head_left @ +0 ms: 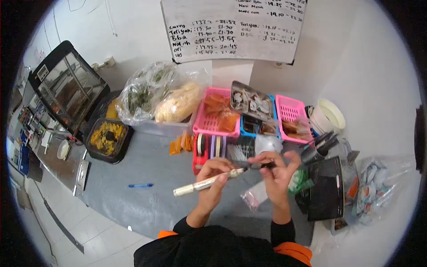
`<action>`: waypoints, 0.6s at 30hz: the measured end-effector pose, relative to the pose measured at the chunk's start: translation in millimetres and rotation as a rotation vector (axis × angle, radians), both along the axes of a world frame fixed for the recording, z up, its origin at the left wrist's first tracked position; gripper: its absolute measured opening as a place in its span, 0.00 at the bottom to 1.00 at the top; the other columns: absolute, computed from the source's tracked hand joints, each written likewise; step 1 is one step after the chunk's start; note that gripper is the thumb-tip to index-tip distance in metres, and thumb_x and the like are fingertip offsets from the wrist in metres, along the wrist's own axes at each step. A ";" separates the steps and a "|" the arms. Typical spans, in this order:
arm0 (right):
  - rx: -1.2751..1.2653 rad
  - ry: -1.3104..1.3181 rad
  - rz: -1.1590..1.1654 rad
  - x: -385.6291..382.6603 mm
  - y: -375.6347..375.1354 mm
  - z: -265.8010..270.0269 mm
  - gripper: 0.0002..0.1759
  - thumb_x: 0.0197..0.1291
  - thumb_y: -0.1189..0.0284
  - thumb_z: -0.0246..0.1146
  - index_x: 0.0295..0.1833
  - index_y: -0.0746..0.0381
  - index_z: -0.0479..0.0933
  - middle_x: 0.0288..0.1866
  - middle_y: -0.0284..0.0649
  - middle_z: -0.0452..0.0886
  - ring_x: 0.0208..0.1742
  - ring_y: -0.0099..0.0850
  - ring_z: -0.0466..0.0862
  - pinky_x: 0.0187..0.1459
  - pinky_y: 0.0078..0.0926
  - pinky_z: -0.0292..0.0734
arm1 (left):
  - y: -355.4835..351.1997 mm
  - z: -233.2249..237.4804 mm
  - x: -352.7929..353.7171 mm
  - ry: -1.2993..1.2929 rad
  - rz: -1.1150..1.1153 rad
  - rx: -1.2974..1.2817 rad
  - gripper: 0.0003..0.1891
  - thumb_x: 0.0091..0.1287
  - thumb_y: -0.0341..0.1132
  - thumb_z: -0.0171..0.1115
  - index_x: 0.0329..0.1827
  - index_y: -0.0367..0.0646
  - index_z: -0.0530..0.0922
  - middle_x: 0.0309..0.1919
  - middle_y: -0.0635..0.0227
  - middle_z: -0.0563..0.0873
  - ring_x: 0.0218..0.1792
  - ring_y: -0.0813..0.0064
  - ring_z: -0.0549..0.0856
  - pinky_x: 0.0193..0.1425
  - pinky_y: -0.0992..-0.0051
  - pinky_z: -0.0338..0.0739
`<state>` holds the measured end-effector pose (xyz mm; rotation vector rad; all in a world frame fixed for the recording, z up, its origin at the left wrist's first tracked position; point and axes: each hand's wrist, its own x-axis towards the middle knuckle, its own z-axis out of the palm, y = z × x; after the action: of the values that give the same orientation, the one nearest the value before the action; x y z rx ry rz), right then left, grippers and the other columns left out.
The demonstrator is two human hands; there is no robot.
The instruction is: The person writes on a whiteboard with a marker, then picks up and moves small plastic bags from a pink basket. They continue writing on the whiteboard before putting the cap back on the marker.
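A white whiteboard marker (187, 190) lies slanted across my left hand (212, 180), whose fingers are closed around its barrel. Its dark tip end points right, toward my right hand (279, 178). Between the thumb and fingers of that hand is a small black cap (268, 165), apart from the marker's tip. Both hands are held above the near side of the grey table (153, 162). Below and between them lies a clear plastic packet (253, 196) with pinkish contents. A green-and-white bundle (299, 180) is just right of my right hand.
Pink baskets (207, 127) and a metal tray (235, 107) of packets stand at the back. A bulging plastic bag (178, 102), a black food container (111, 153) and a blue pen (140, 185) are leftward. A black tablet (326, 189) stands right. A handwritten whiteboard (227, 44) hangs above.
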<state>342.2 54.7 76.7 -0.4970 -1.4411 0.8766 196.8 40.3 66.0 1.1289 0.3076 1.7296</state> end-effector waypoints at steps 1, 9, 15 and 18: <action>-0.082 0.305 0.092 -6.6 -11.8 3.7 0.24 0.53 0.73 0.53 0.49 0.56 0.46 0.41 0.48 0.70 0.46 0.37 0.72 0.44 0.32 0.69 | -12.3 4.1 5.6 0.002 -0.001 -0.018 0.08 0.56 0.32 0.52 0.34 0.37 0.66 0.33 0.62 0.71 0.37 0.72 0.73 0.43 0.73 0.68; -0.217 0.724 0.329 -38.3 -82.4 18.6 0.08 0.54 0.73 0.51 0.40 0.63 0.64 0.42 0.44 0.70 0.48 0.38 0.71 0.48 0.31 0.66 | -78.4 19.7 18.7 0.007 0.021 0.056 0.07 0.54 0.27 0.54 0.33 0.36 0.67 0.33 0.61 0.71 0.41 0.70 0.72 0.47 0.72 0.65; -0.096 0.493 0.276 -55.2 -104.8 16.4 0.16 0.56 0.69 0.50 0.45 0.69 0.65 0.45 0.48 0.70 0.50 0.37 0.69 0.51 0.33 0.62 | -112.5 15.2 2.6 0.162 0.289 0.048 0.09 0.50 0.22 0.56 0.33 0.38 0.67 0.33 0.62 0.72 0.36 0.77 0.73 0.42 0.79 0.67; 0.228 -0.168 -0.101 -44.4 -103.1 9.5 0.15 0.55 0.66 0.48 0.38 0.68 0.69 0.35 0.44 0.74 0.37 0.36 0.73 0.43 0.30 0.65 | -125.0 20.3 -10.8 0.208 0.331 0.010 0.08 0.48 0.23 0.59 0.30 0.38 0.69 0.30 0.63 0.74 0.33 0.77 0.75 0.36 0.81 0.68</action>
<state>297.9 -48.4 86.2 -0.4755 -1.6319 0.5922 186.0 -84.7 86.4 1.3257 0.6450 1.9010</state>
